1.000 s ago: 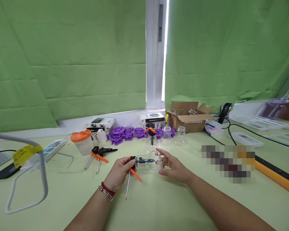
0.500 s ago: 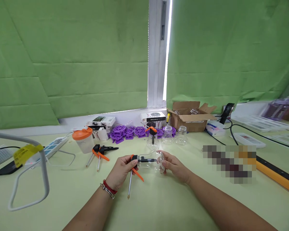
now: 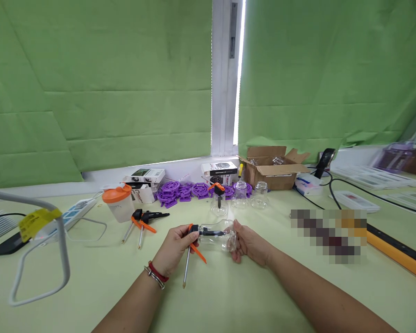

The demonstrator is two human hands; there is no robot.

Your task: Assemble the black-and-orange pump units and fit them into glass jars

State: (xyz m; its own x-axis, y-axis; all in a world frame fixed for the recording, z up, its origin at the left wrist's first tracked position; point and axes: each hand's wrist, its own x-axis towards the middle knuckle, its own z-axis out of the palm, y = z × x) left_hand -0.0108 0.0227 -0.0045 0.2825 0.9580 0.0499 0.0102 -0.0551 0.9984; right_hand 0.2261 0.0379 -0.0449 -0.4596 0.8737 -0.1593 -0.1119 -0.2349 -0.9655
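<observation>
Over the counter [image 3: 208,300], the left hand [image 3: 173,245] pinches the black-and-orange trigger head [image 3: 193,228]; the sideways clear bottle [image 3: 211,241] stretches between the hands, and the right hand [image 3: 251,243], gripping its wide end, has rolled since half a second ago, fingers now showing low!

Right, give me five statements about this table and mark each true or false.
1. The left hand grips the black-and-orange fitting at one end of the clear bottle. True.
2. Only one hand is at the bottle. False: the right hand is at its other end.
3. The plastic cup has a blue lid. False: the cup's lid is orange.
4. Purple spoked plastic pieces lie toward the back of the table. True.
5. The cardboard box is shut. False: the box's flaps are open.
</observation>
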